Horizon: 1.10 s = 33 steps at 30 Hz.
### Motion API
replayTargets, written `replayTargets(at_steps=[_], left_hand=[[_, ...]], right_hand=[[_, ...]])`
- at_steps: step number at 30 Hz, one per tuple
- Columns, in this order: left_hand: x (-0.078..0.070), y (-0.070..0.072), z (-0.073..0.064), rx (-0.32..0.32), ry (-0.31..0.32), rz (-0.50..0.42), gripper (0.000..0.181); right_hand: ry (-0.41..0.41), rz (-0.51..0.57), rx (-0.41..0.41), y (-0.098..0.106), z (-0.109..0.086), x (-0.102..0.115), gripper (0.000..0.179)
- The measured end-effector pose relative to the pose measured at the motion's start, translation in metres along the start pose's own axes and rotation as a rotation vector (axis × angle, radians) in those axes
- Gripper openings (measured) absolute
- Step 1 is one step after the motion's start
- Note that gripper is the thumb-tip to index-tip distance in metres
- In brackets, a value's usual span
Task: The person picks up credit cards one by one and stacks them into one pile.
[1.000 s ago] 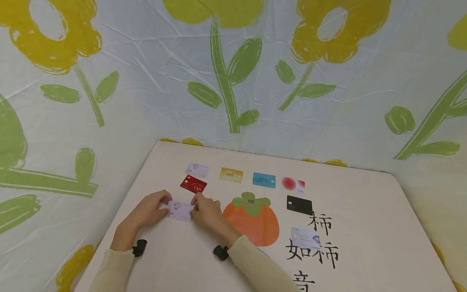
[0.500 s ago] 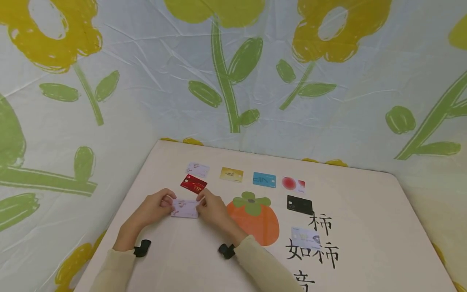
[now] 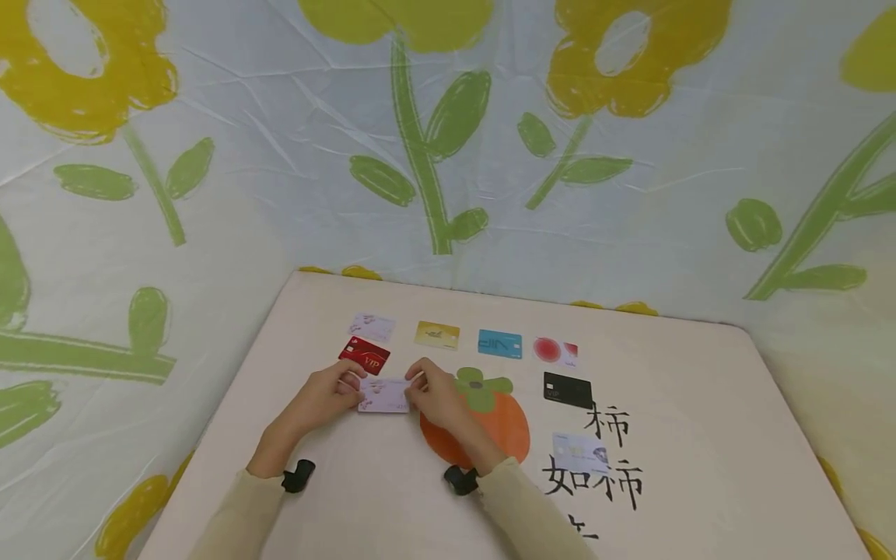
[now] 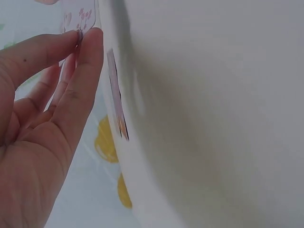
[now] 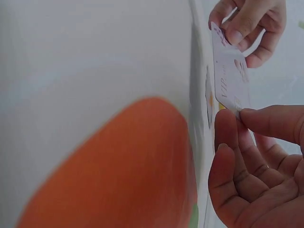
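A pale lilac VIP card with pink flowers (image 3: 383, 395) is held between both hands in front of the red VIP card (image 3: 365, 355). My left hand (image 3: 322, 400) pinches its left end between thumb and finger, as the left wrist view also shows. At the other end, a corner is pinched by my right hand (image 3: 441, 397). In the right wrist view the held card (image 5: 230, 71) is raised off the table, with the lettering "VIP" and a chip visible. The left fingertips come close to the red card's near edge in the head view.
Along the back lie another flowered card (image 3: 372, 327), a gold card (image 3: 437, 335), a blue card (image 3: 500, 344) and a card with a red circle (image 3: 555, 351). A black card (image 3: 568, 390) and a silvery card (image 3: 580, 451) lie at right on the printed tablecloth (image 3: 700, 435).
Both hands have moved right with the lilac card between them, toward the printed persimmon. The card has been lifted and its angle has shifted. The other cards stay put; the head view has shifted slightly.
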<state>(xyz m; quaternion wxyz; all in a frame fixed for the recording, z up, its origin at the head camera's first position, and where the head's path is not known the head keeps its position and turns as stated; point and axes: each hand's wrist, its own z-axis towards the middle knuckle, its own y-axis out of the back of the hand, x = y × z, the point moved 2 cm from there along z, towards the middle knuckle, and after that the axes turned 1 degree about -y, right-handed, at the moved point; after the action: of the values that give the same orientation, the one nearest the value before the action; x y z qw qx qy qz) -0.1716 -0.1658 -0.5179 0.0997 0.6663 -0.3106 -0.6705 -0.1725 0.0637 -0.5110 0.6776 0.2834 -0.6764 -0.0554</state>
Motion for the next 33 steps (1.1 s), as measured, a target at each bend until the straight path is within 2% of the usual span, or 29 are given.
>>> replayTargets(at_steps=[3, 7, 20, 23, 29, 33], left_hand=[[-0.005, -0.009, 0.006, 0.012, -0.005, -0.019, 0.029], [-0.011, -0.021, 0.013, 0.034, -0.043, -0.033, 0.028], [-0.045, -0.061, 0.033, 0.094, -0.127, -0.035, 0.024], [-0.051, -0.071, 0.038, 0.118, -0.133, -0.039, 0.023], [-0.057, -0.089, 0.049, 0.182, -0.119, -0.013, 0.024], [-0.064, -0.099, 0.053, 0.224, -0.131, 0.001, 0.025]], right_hand=[[-0.003, 0.019, -0.006, 0.009, -0.005, -0.004, 0.015], [-0.005, 0.035, -0.027, 0.021, -0.011, -0.012, 0.016], [-0.051, -0.112, -0.136, 0.067, -0.04, -0.03, 0.019], [-0.064, -0.145, -0.164, 0.076, -0.046, -0.036, 0.02], [-0.1, -0.184, -0.178, 0.091, -0.055, -0.048, 0.02], [-0.13, -0.207, -0.186, 0.098, -0.059, -0.053, 0.02]])
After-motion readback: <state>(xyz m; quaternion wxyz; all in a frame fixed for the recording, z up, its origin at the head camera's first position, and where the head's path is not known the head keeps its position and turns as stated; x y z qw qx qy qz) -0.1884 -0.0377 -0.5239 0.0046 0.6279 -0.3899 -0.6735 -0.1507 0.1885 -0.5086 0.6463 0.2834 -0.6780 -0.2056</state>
